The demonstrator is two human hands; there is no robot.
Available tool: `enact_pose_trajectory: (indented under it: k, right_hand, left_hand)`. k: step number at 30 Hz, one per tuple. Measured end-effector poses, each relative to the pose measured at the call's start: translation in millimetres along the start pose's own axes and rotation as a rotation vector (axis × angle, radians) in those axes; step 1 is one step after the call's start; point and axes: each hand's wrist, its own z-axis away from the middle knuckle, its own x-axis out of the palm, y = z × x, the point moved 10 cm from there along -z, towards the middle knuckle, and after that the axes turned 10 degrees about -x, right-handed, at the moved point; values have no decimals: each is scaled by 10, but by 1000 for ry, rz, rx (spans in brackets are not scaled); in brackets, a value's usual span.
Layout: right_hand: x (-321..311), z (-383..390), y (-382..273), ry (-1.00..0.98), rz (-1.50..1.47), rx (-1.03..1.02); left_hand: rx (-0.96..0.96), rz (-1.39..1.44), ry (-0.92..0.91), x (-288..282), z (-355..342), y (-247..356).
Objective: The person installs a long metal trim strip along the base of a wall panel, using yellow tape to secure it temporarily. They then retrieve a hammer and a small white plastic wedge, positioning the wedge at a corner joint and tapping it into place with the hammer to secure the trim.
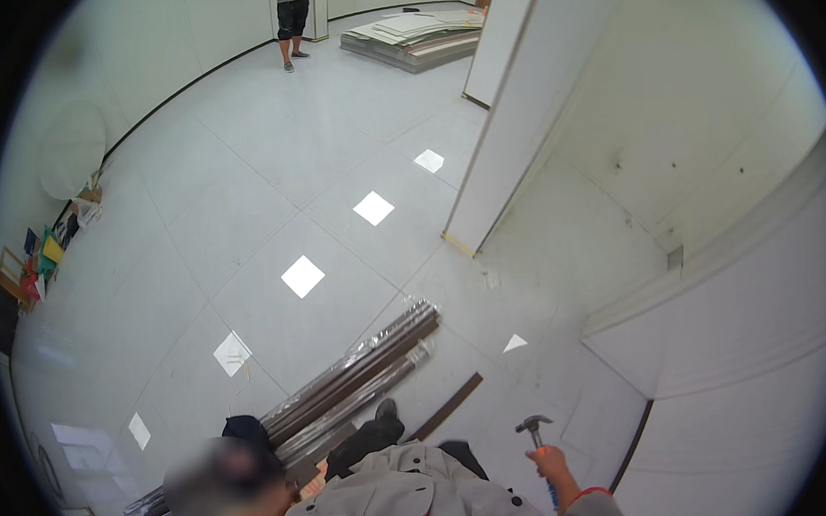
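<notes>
My right hand (552, 464), at the lower right, is closed round the handle of a claw hammer (533, 424). The metal hammer head points up and away from me, above the floor. Part of the handle shows blue below my fist. I cannot make out my left hand; a person (240, 431) in a dark cap, close at my lower left, covers that side. Long brown strips (367, 365), partly wrapped in clear plastic film, lie in a bundle beside my feet. A single loose brown strip (449, 406) lies between the bundle and the hammer.
A white partition wall (509, 131) stands ahead on the right. Flat panels (411, 38) are stacked at the back. Another person (293, 21) stands near the far wall. Assorted items (46, 251) line the left wall. White patches of light mark the glossy tiled floor (240, 174).
</notes>
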Motion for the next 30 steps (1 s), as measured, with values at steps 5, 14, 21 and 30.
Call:
enact_pose_trajectory:
  k: [5, 14, 21, 30]
  right_hand:
    - [145, -845, -782, -158, -19, 94]
    - [672, -3325, -1404, -307, -27, 373]
    - [-439, -5953, -5349, -303, 9, -151]
    - [-1278, -9274, -8038, -185, -255, 73]
  left_hand:
    - [32, 75, 71, -561, -1821, 3310]
    - [314, 15, -91, -300, -4436, 7629]
    - [-204, -32, 109, -1050, -5653, 6842]
    - [-381, -286, 234, -1486, -8231, 7942]
